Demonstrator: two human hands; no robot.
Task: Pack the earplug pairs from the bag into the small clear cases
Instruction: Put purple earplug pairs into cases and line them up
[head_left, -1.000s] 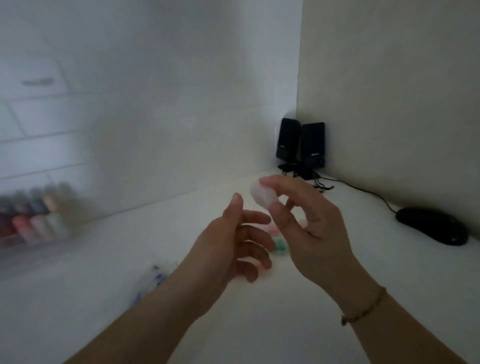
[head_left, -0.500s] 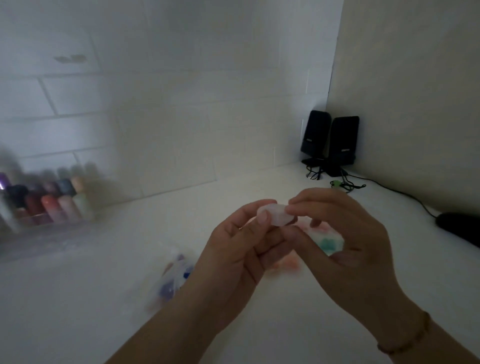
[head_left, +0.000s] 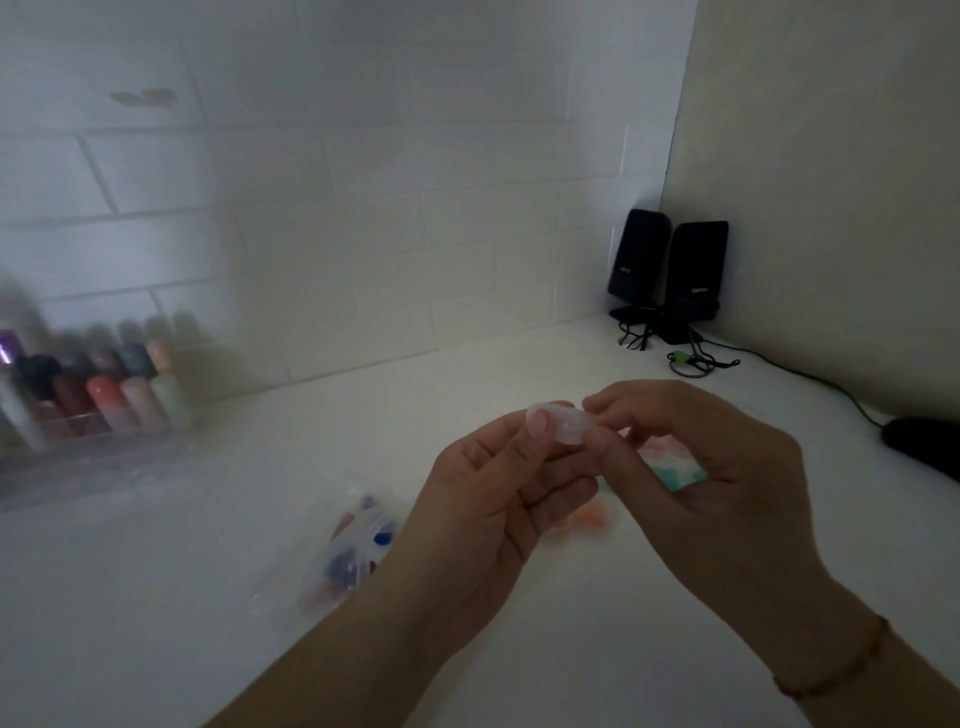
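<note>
Head view, dim light. I see both hands raised over the white counter (head_left: 156, 597), meeting near the middle. My left hand (head_left: 488, 514) pinches a small clear case (head_left: 558, 423) between thumb and curled fingers; my right hand (head_left: 696, 467) grips the same case from the right side with its thumb and fingertips. I cannot tell whether the case is open or closed, or whether anything is inside it.

On the counter just left of the left wrist lies the clear bag (head_left: 345, 551) with dark blue and reddish earplugs showing through, blurred. Under and between the hands, a loose orange earplug pair (head_left: 589, 519) lies on the counter. Behind the right hand's fingers, a pale pink and teal cluster (head_left: 670, 467), too soft to identify.

Far left: a clear rack of coloured bottles (head_left: 114, 395) against the tiled wall. Far right corner: two black speakers (head_left: 670, 270) with cables. Right edge: a dark mouse (head_left: 924, 447). A thin bracelet (head_left: 841, 660) on the right wrist.
</note>
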